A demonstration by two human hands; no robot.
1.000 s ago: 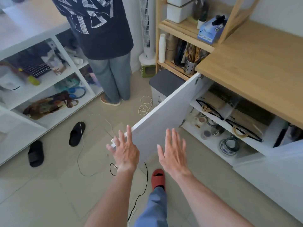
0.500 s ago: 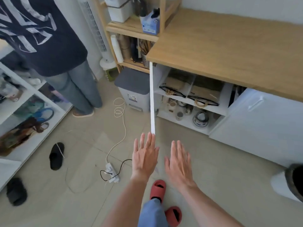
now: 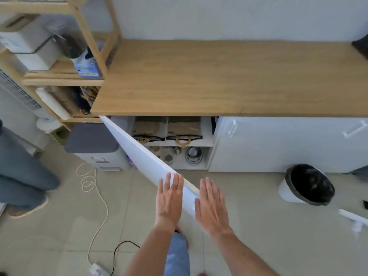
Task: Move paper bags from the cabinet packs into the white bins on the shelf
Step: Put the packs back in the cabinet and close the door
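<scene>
The white cabinet stands open under the wooden counter (image 3: 219,80). Its door (image 3: 143,152) swings out toward me. On the upper cabinet shelf lie two packs of brown paper bags, the left pack (image 3: 148,128) and the right pack (image 3: 184,129), with twine handles at the front. White bins (image 3: 33,46) sit on the wooden shelf unit at the upper left. My left hand (image 3: 169,202) and my right hand (image 3: 212,206) hover flat, fingers spread, on either side of the door's outer edge. Both hold nothing.
Cups and a bowl (image 3: 193,154) fill the lower cabinet shelf. A black-lined white waste bin (image 3: 306,186) stands on the floor at right. A grey-lidded bin (image 3: 93,140) sits left of the door. Cables and a power strip (image 3: 95,269) lie on the floor. Another person's legs (image 3: 22,172) are far left.
My view has swung right and closer to the cabinet, now facing it. Both hands stayed open in front of me, now beside the door's edge.
</scene>
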